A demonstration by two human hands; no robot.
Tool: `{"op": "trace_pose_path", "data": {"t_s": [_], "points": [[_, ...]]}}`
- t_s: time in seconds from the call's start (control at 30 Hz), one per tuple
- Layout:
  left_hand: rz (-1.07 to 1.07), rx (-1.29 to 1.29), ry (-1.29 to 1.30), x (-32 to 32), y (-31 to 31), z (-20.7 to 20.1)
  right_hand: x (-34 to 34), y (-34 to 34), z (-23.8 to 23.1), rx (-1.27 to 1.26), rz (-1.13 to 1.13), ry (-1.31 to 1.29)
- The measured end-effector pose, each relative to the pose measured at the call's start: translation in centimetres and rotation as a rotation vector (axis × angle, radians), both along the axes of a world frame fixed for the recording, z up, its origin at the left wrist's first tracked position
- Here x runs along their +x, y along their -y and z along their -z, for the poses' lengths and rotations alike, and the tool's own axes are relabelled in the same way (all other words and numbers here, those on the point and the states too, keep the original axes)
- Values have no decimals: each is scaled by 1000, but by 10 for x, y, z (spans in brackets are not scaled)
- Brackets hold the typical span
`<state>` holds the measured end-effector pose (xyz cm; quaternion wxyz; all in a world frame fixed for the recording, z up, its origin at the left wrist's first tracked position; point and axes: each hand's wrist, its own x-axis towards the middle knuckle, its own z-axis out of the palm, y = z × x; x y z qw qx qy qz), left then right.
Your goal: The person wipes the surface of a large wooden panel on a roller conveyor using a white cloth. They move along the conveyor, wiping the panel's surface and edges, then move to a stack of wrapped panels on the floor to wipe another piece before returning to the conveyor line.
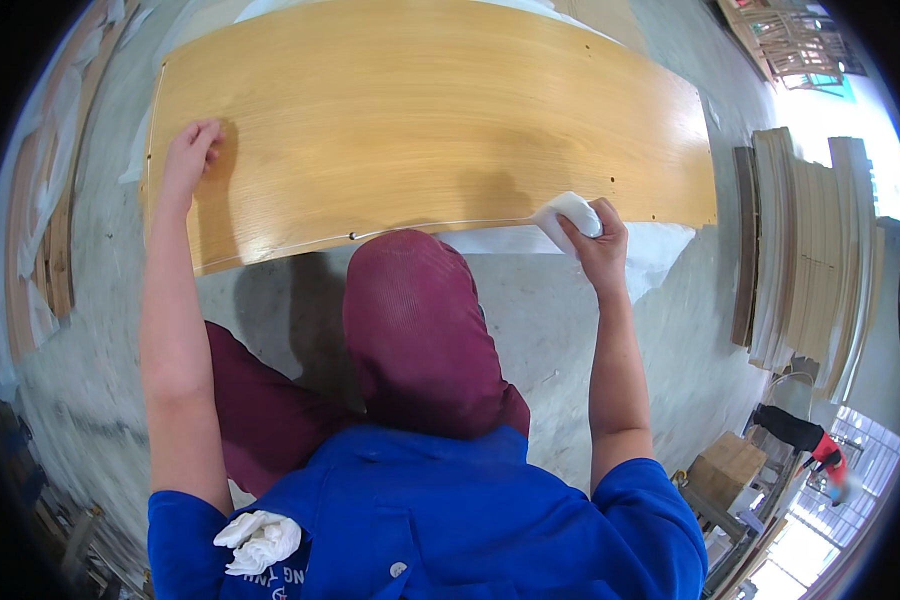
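Wiping step: right hand (598, 240) clenched on white cloth (565, 213) at near edge of wood-veneer panel (420, 110) on concrete floor (530, 330). Left hand (188, 150) flat, fingers spread, steadying panel's left end. Next prob needs cloth drawn along edge w/ steady pressure.

Things around the workshop floor

A stack of pale boards (810, 250) leans at the right, with one dark board (745, 250) beside it. Long wood strips (45, 250) lie at the left. A wooden frame (795, 45) sits far off at the top right. A cardboard box (730, 465) stands low at the right on the grey floor (540, 330).
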<state>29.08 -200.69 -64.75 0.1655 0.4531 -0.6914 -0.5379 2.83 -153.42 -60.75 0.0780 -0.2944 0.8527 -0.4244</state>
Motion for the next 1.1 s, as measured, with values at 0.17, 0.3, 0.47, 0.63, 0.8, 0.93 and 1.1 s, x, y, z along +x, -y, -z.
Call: {"op": "trace_pose_path", "data": {"t_s": [0.17,0.3,0.47,0.63,0.8,0.93,1.1], "points": [[78,-146,34,-2,-4,15,-9,-14,-2,-2,37,-3],[148,-240,87,-1,-1,19,-10,-15,-4,16,51,-4],[202,-239,23,1,0,20,-12,-19,-4,30,77,-15],[212,-210,65,-6,-4,15,-13,-17,1,64,58,-48],[209,-236,50,-2,-2,18,-14,-18,-1,29,43,-48],[203,-220,-2,3,-1,24,-15,-20,-1,15,66,-39],[145,-202,66,-10,-13,16,-33,-44,2,-33,132,-86]]}}
